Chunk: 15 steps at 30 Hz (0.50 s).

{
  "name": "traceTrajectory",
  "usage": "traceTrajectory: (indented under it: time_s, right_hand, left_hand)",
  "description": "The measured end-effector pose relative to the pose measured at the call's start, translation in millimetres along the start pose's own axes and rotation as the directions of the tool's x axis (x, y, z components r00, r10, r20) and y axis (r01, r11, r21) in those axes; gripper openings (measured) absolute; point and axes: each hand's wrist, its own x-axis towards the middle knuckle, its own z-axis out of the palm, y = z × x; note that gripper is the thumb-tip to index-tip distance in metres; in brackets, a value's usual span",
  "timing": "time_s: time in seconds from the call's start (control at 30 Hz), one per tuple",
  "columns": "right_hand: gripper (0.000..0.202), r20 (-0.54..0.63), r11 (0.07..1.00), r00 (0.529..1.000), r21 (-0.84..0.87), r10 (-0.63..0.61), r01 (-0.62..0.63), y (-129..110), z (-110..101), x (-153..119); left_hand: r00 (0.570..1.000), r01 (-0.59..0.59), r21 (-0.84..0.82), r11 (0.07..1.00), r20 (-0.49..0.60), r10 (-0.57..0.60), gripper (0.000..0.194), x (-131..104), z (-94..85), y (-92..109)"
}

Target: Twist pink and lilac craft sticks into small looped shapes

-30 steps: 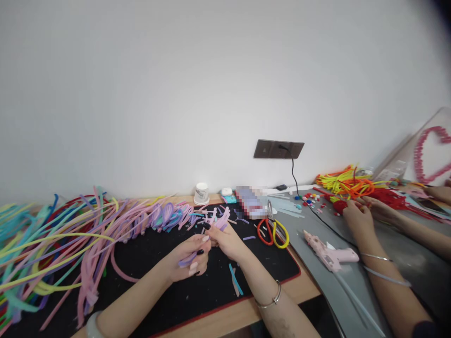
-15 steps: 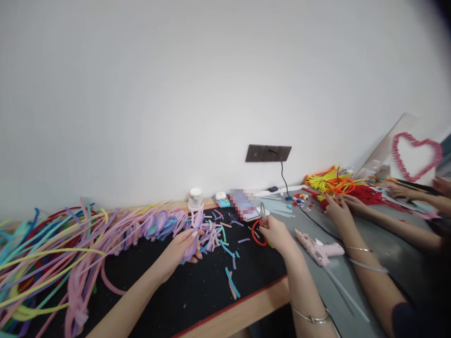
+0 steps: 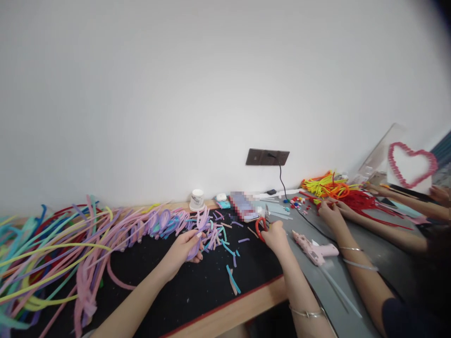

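My left hand (image 3: 183, 253) is closed around a bent loop of purple fuzzy pipe cleaner (image 3: 193, 252), its strands standing up past my fingertips. Over at the right edge of the black mat, my right hand (image 3: 276, 235) grips a pair of scissors (image 3: 260, 230) with red handles. Their blades point up and away, towards the phone (image 3: 251, 217). Cut pipe cleaner pieces (image 3: 212, 238) in purple, pink and teal lie scattered between my hands. Left of my left hand sits a row of folded purple and pink pipe cleaner loops (image 3: 165, 219).
Long pastel pipe cleaners (image 3: 66, 256) cover the left side. A white cup (image 3: 197, 199) stands by the wall. On the grey table at right lie a pink glue gun (image 3: 313, 249) and its cord. A co-worker's hands (image 3: 331, 211) work near red and yellow pipe cleaners (image 3: 329, 184).
My right hand and the scissors have shifted slightly, with the handle ring now turned more upright. My left hand keeps hold of the purple pipe cleaner. The whole view has moved a little.
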Motion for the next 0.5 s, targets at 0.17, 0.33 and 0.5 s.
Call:
traceTrajectory:
  time_s: [0.17, 0.33, 0.5]
  right_hand:
    - [0.045, -0.15, 0.867, 0.988, 0.491, -0.017, 0.09, 7, -10, -22]
    - [0.034, 0.202, 0.615, 0.947, 0.788, -0.25, -0.006, -15, -14, -51]
    - [0.027, 0.442, 0.688, 0.798, 0.724, -0.411, -0.047, -43, -4, -70]
  left_hand:
    - [1.0, -0.01, -0.049, 0.999, -0.003, 0.01, 0.049, 2, -2.1, -2]
    - [0.998, -0.048, -0.144, 0.988, -0.051, 0.041, 0.041, -2, -3.0, 7]
    - [0.991, -0.102, -0.141, 0.985, -0.102, 0.088, 0.034, -5, -6.0, 14]
